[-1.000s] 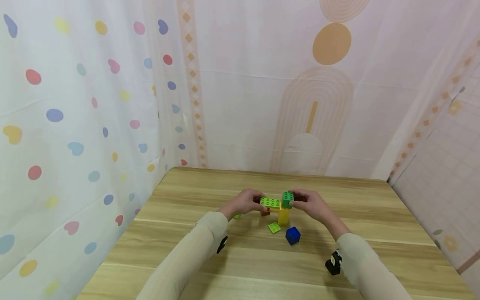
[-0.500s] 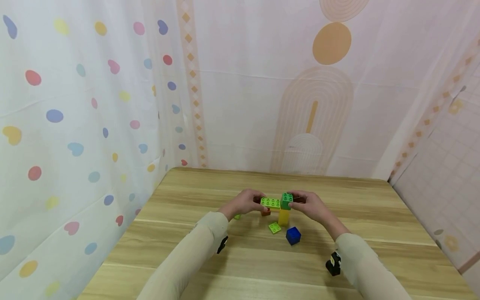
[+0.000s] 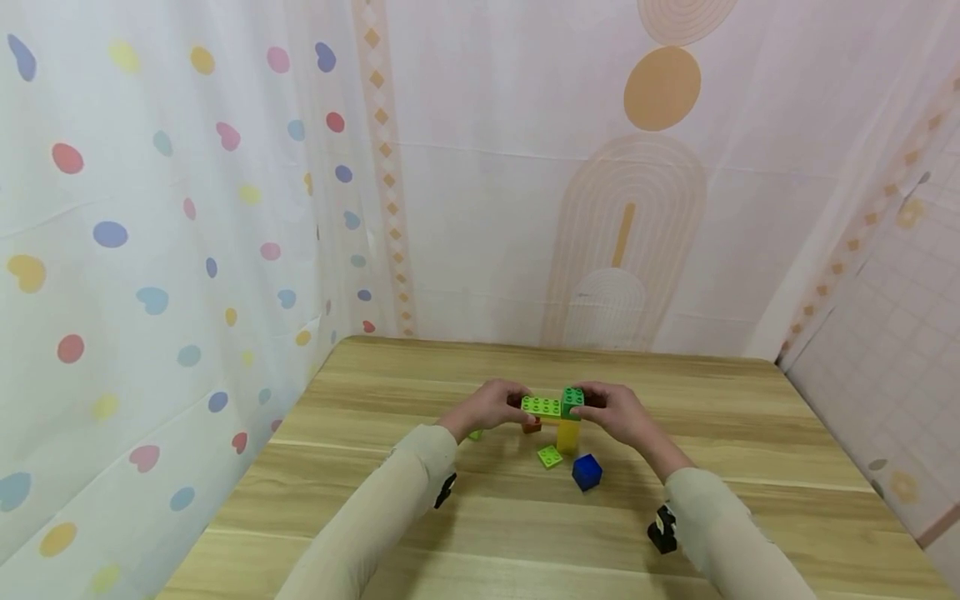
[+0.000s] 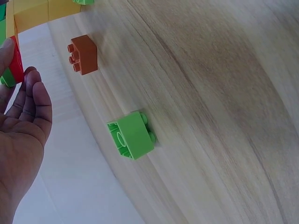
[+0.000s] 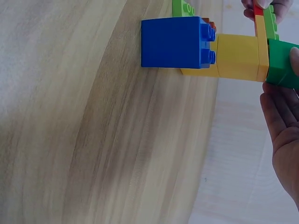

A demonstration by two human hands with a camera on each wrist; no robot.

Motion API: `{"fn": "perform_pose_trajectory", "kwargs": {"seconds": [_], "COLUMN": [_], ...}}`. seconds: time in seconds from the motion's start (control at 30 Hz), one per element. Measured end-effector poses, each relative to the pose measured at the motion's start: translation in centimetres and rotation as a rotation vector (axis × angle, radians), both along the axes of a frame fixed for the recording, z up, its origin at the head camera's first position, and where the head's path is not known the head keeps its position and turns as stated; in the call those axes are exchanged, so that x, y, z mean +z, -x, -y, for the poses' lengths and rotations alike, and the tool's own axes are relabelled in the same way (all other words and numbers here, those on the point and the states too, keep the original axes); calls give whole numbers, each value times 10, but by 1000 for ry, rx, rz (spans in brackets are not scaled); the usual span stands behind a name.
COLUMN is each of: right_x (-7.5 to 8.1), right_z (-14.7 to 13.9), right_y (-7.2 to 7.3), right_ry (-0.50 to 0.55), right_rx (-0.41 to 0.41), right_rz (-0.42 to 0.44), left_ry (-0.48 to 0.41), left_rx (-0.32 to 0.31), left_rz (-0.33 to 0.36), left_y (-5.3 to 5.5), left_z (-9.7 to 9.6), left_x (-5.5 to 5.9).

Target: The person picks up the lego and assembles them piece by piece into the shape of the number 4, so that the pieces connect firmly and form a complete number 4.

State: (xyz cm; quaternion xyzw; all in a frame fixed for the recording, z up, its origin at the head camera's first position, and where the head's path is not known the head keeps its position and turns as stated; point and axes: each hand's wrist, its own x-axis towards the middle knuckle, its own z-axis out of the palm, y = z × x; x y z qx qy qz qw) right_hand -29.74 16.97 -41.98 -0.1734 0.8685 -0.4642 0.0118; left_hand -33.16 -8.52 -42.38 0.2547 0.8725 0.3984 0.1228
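Observation:
A stack of toy building blocks, with yellow blocks [image 3: 567,437] at its base, stands mid-table. Across the top runs a light green long brick [image 3: 542,406]; the left wrist view shows a red piece [image 4: 17,65] beneath its outer end. My left hand [image 3: 489,404] pinches that end between thumb and fingers. On the right, over the yellow column, my right hand [image 3: 622,412] grips a dark green brick [image 3: 572,402], set flush beside the light green one. The right wrist view has this brick [image 5: 281,63] against a thin yellow-orange layer, thumb on one side, fingers on the other.
A blue brick [image 3: 587,472] and a flat lime plate [image 3: 550,457] lie on the near side of the stack. An orange-brown brick [image 4: 86,55] and a light green brick [image 4: 134,135] lie on the wooden table [image 3: 510,533] by the left hand. Curtains [image 3: 480,208] hang behind.
The right hand has shifted slightly left and down with the dark green brick, which now sits straighter over the yellow column. The left hand has stayed in place.

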Motion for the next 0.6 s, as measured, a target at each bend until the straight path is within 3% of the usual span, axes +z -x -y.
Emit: {"fn": "perform_pose_trajectory", "kwargs": {"seconds": [0.6], "right_x": [-6], "right_z": [2], "right_y": [2], "right_ry": [21], "right_rx": [-16], "right_rz": [28], "left_ry": [7], "left_rx": [13], "left_rz": [0], "left_y": [-1], "left_z": [-1], "left_x": [0]}}
